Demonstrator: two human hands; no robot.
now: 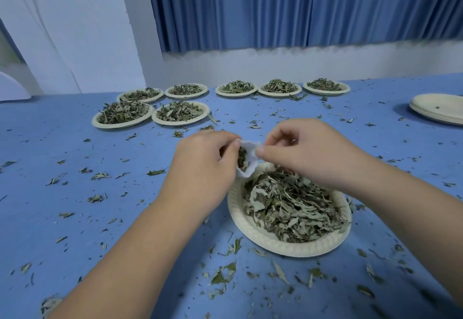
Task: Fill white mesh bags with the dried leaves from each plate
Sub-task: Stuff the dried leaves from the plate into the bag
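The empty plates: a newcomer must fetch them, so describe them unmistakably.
On the blue table, follow the back row of leaf-filled plates to the far right edge. The stack of empty plates sits alone there: the only plates stacked, with no leaf heap.

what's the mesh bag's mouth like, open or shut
Open: the left hand and right hand hold the white mesh bag apart at its rim; dried leaves show inside.

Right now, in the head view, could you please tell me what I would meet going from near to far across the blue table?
Round paper plate of dried leaves → white mesh bag → pair of leaf-filled plates → back row of five leaf-filled plates → pleated blue curtain.
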